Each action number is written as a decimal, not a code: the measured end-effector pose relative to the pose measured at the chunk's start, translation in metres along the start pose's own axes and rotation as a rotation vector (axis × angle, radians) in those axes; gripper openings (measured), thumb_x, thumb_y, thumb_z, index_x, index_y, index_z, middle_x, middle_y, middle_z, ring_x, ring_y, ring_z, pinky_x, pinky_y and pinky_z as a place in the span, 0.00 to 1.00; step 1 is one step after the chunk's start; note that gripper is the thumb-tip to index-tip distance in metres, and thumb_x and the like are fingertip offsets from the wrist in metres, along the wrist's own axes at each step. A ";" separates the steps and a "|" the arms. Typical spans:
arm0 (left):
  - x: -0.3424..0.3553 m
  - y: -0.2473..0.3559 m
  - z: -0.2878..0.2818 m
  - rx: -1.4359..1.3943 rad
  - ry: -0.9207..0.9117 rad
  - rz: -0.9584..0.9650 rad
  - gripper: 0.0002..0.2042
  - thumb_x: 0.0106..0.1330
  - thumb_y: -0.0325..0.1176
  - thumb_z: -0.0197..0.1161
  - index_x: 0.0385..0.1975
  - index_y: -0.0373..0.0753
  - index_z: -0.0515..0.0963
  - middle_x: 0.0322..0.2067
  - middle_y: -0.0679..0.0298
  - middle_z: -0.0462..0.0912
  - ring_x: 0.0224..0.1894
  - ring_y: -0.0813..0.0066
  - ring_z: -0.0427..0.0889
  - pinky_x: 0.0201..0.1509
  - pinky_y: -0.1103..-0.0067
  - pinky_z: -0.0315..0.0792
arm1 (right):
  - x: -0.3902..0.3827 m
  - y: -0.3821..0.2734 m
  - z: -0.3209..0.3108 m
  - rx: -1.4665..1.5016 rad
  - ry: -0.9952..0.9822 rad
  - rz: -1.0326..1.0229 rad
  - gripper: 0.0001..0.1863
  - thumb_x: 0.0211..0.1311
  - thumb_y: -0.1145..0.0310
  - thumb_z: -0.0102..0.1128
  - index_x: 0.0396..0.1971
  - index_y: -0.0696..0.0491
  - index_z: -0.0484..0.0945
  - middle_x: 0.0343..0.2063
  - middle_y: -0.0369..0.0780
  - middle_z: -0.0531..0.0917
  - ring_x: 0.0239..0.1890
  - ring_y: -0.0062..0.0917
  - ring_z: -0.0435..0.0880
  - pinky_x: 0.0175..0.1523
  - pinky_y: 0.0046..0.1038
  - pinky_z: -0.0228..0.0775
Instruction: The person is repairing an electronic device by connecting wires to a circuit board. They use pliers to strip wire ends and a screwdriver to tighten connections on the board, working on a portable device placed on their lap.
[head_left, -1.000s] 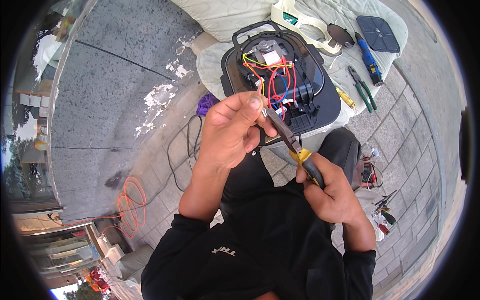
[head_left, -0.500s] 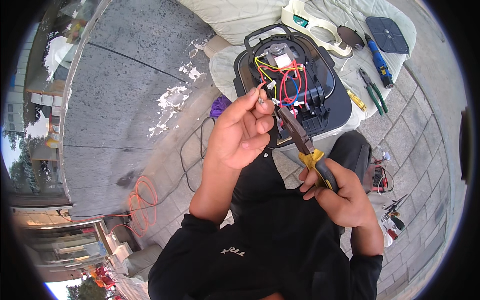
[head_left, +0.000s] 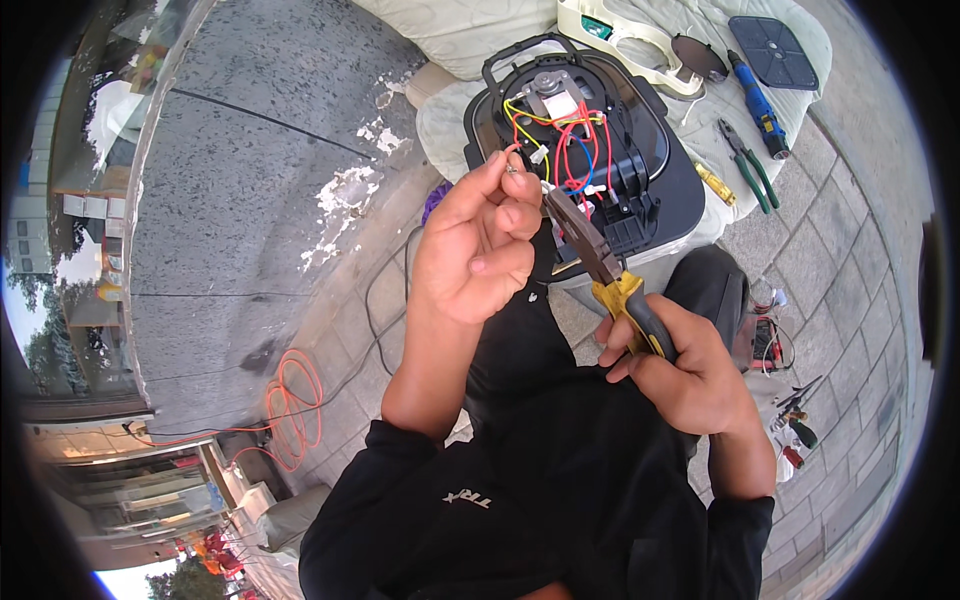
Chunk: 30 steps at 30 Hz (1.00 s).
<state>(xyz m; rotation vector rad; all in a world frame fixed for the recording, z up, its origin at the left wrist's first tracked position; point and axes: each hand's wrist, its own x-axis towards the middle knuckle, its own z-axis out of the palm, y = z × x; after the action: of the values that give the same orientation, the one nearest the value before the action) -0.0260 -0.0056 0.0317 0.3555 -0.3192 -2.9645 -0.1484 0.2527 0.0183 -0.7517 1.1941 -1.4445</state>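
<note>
My left hand (head_left: 482, 235) pinches a red wire end (head_left: 511, 168) between thumb and index finger; a small metallic bit shows at the fingertips. The other fingers curl loosely. My right hand (head_left: 690, 370) is wrapped round the yellow and black handles of combination pliers (head_left: 612, 272). Their dark jaws point up and left, close beside my left fingers, and seem to hold nothing. Just beyond both hands lies an opened black appliance housing (head_left: 658, 205). A motor (head_left: 552, 85) and a tangle of red, yellow and blue wires (head_left: 578, 150) with white connectors sit on it.
Right of the housing on the pale cloth (head_left: 812, 40) lie green-handled pliers (head_left: 748, 165), a yellow tool (head_left: 715, 186), a blue power screwdriver (head_left: 757, 105) and a black square plate (head_left: 772, 52). A cream cover (head_left: 625, 48) lies behind. An orange cable (head_left: 292, 410) coils on the left paving.
The pliers have shifted slightly up and left, bringing their jaws beside my left fingers. My left hand, still pinching the wire, has risen a little. The whole view has shifted slightly.
</note>
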 end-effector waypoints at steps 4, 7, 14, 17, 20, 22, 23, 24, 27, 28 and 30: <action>0.000 -0.001 0.001 -0.024 -0.004 0.010 0.14 0.86 0.39 0.52 0.50 0.39 0.83 0.41 0.66 0.82 0.38 0.78 0.85 0.16 0.86 0.68 | 0.001 -0.001 0.000 0.037 -0.004 0.021 0.13 0.60 0.84 0.50 0.44 0.60 0.78 0.37 0.38 0.82 0.41 0.21 0.84 0.47 0.27 0.78; 0.000 -0.002 0.001 0.079 -0.023 0.034 0.13 0.86 0.38 0.53 0.50 0.38 0.82 0.41 0.65 0.82 0.37 0.76 0.86 0.16 0.86 0.66 | 0.001 -0.001 -0.001 0.036 -0.010 0.015 0.13 0.60 0.84 0.51 0.44 0.59 0.78 0.38 0.38 0.82 0.41 0.21 0.83 0.47 0.27 0.78; -0.005 0.009 0.015 0.960 0.073 0.217 0.13 0.84 0.37 0.57 0.50 0.31 0.78 0.37 0.60 0.83 0.29 0.72 0.87 0.15 0.86 0.61 | 0.005 -0.005 -0.020 -0.194 -0.037 -0.035 0.14 0.58 0.84 0.52 0.43 0.60 0.79 0.36 0.39 0.83 0.39 0.23 0.83 0.46 0.27 0.76; -0.007 0.031 0.017 1.128 0.012 0.124 0.14 0.84 0.38 0.59 0.48 0.29 0.79 0.37 0.60 0.82 0.27 0.73 0.87 0.15 0.86 0.64 | 0.013 -0.008 -0.031 -0.334 -0.075 -0.126 0.15 0.55 0.84 0.53 0.42 0.60 0.81 0.35 0.41 0.82 0.37 0.26 0.83 0.45 0.28 0.75; -0.008 0.041 0.023 1.242 0.004 0.057 0.15 0.83 0.38 0.60 0.47 0.29 0.80 0.38 0.61 0.83 0.26 0.73 0.88 0.17 0.87 0.68 | 0.022 -0.013 -0.038 -0.433 -0.126 -0.175 0.16 0.52 0.84 0.53 0.41 0.59 0.81 0.34 0.42 0.81 0.37 0.31 0.84 0.44 0.30 0.75; -0.007 0.045 0.026 1.247 -0.029 0.027 0.14 0.83 0.36 0.59 0.48 0.29 0.81 0.38 0.62 0.85 0.28 0.76 0.88 0.19 0.86 0.70 | 0.027 -0.018 -0.040 -0.480 -0.153 -0.184 0.17 0.51 0.84 0.53 0.41 0.59 0.82 0.35 0.43 0.81 0.37 0.33 0.84 0.44 0.31 0.75; -0.007 0.047 0.028 1.249 -0.048 0.011 0.13 0.84 0.36 0.59 0.48 0.28 0.81 0.38 0.62 0.85 0.28 0.77 0.89 0.20 0.86 0.70 | 0.028 -0.020 -0.041 -0.500 -0.165 -0.190 0.17 0.50 0.85 0.53 0.41 0.59 0.82 0.36 0.43 0.82 0.37 0.34 0.85 0.44 0.32 0.75; -0.007 0.049 0.030 1.278 -0.063 0.006 0.14 0.84 0.35 0.59 0.49 0.28 0.81 0.39 0.62 0.85 0.29 0.78 0.89 0.20 0.87 0.71 | 0.030 -0.022 -0.042 -0.519 -0.177 -0.196 0.18 0.50 0.85 0.54 0.41 0.59 0.82 0.37 0.43 0.82 0.38 0.35 0.85 0.44 0.32 0.76; -0.007 0.050 0.034 1.321 -0.067 -0.004 0.11 0.83 0.33 0.59 0.47 0.28 0.80 0.38 0.63 0.84 0.27 0.77 0.88 0.19 0.87 0.70 | 0.032 -0.025 -0.043 -0.603 -0.179 -0.227 0.18 0.49 0.85 0.54 0.41 0.59 0.82 0.41 0.44 0.82 0.39 0.36 0.85 0.45 0.33 0.76; -0.007 0.051 0.034 1.332 -0.064 -0.015 0.11 0.83 0.32 0.59 0.47 0.28 0.80 0.38 0.63 0.84 0.27 0.77 0.87 0.19 0.87 0.70 | 0.032 -0.025 -0.043 -0.616 -0.172 -0.234 0.18 0.48 0.85 0.54 0.41 0.59 0.82 0.42 0.44 0.82 0.39 0.36 0.86 0.45 0.33 0.77; -0.007 0.053 0.034 1.354 -0.059 -0.037 0.11 0.82 0.32 0.59 0.48 0.28 0.81 0.38 0.63 0.84 0.27 0.78 0.87 0.20 0.87 0.70 | 0.033 -0.024 -0.042 -0.643 -0.157 -0.248 0.19 0.48 0.85 0.54 0.42 0.59 0.83 0.43 0.45 0.82 0.39 0.36 0.86 0.46 0.33 0.77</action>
<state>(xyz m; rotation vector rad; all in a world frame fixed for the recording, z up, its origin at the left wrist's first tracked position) -0.0218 -0.0490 0.0778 0.3565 -2.2545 -2.2732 -0.2026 0.2312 0.0234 -1.4676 1.4947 -1.1602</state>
